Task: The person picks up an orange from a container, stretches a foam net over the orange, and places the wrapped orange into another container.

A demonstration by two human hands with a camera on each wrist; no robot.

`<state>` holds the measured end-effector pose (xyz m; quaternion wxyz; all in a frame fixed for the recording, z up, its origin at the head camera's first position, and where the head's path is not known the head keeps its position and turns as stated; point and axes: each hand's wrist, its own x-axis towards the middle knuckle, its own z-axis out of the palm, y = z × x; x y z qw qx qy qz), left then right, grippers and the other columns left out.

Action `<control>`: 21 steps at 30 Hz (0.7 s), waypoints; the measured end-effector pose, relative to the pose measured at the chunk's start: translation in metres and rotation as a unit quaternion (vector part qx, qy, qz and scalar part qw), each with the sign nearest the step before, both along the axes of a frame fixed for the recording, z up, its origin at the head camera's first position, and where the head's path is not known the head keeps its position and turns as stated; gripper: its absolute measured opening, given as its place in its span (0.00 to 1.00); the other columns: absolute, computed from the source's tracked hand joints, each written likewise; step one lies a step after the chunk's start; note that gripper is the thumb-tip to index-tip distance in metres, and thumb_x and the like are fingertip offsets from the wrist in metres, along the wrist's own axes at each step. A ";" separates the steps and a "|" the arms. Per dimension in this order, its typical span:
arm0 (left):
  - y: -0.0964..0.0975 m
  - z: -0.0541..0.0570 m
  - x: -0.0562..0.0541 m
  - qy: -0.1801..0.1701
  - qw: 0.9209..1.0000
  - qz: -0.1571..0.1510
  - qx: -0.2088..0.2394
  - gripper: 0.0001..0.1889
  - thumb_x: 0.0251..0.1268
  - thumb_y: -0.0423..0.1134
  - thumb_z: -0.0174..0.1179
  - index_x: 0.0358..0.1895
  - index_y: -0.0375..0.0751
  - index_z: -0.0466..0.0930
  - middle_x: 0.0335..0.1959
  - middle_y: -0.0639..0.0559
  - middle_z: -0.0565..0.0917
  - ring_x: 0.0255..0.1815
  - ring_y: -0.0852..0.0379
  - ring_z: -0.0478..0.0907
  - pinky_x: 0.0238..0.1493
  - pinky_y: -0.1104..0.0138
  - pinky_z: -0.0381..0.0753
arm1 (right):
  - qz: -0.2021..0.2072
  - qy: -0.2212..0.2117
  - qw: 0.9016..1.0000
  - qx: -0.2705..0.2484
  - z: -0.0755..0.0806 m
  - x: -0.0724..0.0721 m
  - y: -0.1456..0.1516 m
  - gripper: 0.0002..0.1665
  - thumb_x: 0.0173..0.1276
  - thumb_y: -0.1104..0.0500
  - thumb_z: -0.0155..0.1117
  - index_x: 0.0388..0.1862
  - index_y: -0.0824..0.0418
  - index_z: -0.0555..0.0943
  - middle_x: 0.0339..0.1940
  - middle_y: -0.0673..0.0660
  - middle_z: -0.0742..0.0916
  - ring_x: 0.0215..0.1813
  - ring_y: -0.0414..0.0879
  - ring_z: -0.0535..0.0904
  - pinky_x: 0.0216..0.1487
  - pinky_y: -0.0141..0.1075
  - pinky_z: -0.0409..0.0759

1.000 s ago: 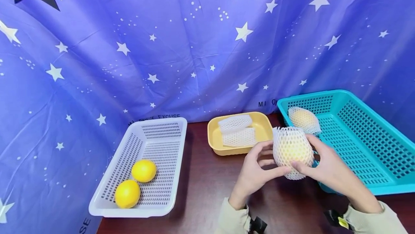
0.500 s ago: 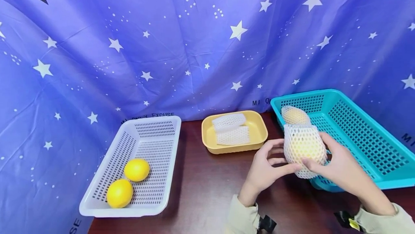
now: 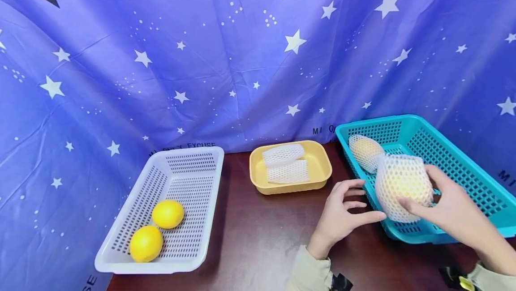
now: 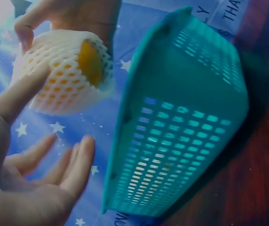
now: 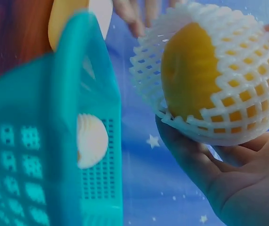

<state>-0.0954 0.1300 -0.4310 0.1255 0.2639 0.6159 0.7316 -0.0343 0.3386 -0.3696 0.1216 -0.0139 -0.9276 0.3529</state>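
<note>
My right hand [image 3: 455, 208] grips a yellow-orange fruit, apparently an orange [image 5: 188, 70], wrapped in a white foam net [image 3: 403, 186]. It holds the wrapped fruit above the near left part of the teal basket [image 3: 439, 236]. One end of the net gapes, baring the fruit's skin in the right wrist view. My left hand [image 3: 342, 215] is just left of the fruit, its fingers apart and loosely bent, holding nothing. In the left wrist view its thumb overlaps the net; I cannot tell whether they touch. Another netted fruit [image 3: 364, 152] lies at the teal basket's far left.
A white basket [image 3: 213, 219] on the left holds two bare yellow fruits [image 3: 167, 214]. Between the baskets, a yellow tray [image 3: 320, 165] contains flat white foam nets [image 3: 288, 171]. Everything stands on a dark red-brown table [image 3: 258, 233], with a blue star-patterned curtain [image 3: 225, 67] behind.
Both hands first held the netted fruit together. My right hand has since carried it rightward over the teal basket, while my left hand has let go and stayed behind. The head view has shifted slightly.
</note>
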 end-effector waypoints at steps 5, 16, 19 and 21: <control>0.013 -0.008 0.006 -0.029 0.994 0.068 -0.075 0.38 0.49 0.36 0.77 0.66 0.50 0.70 0.51 0.65 0.74 0.46 0.71 0.78 0.46 0.75 0.81 | -0.042 -0.010 0.998 0.038 0.009 -0.001 0.011 0.48 0.60 0.52 0.74 0.67 0.76 0.60 0.49 0.76 0.74 0.38 0.44 0.78 0.21 0.32 0.74; 0.026 -0.014 0.018 -0.075 0.992 0.045 -0.092 0.40 0.53 0.31 0.73 0.72 0.44 0.66 0.51 0.66 0.76 0.42 0.71 0.80 0.41 0.78 0.80 | -0.077 -0.005 0.993 0.091 0.022 -0.014 0.034 0.50 0.59 0.50 0.74 0.64 0.80 0.58 0.46 0.81 0.73 0.39 0.73 0.75 0.20 0.44 0.75; 0.028 -0.014 0.019 -0.090 0.991 0.046 -0.082 0.41 0.52 0.30 0.73 0.72 0.44 0.66 0.50 0.67 0.76 0.42 0.69 0.81 0.40 0.78 0.81 | -0.080 -0.011 0.992 0.098 0.024 -0.020 0.042 0.50 0.60 0.50 0.73 0.63 0.81 0.57 0.46 0.81 0.72 0.38 0.73 0.74 0.20 0.47 0.76; 0.029 -0.013 0.020 -0.100 0.991 0.049 -0.078 0.41 0.51 0.28 0.73 0.72 0.44 0.67 0.50 0.67 0.76 0.41 0.68 0.81 0.39 0.78 0.81 | -0.083 -0.012 0.991 0.101 0.024 -0.025 0.046 0.50 0.60 0.49 0.72 0.62 0.82 0.57 0.45 0.82 0.72 0.37 0.72 0.75 0.20 0.46 0.75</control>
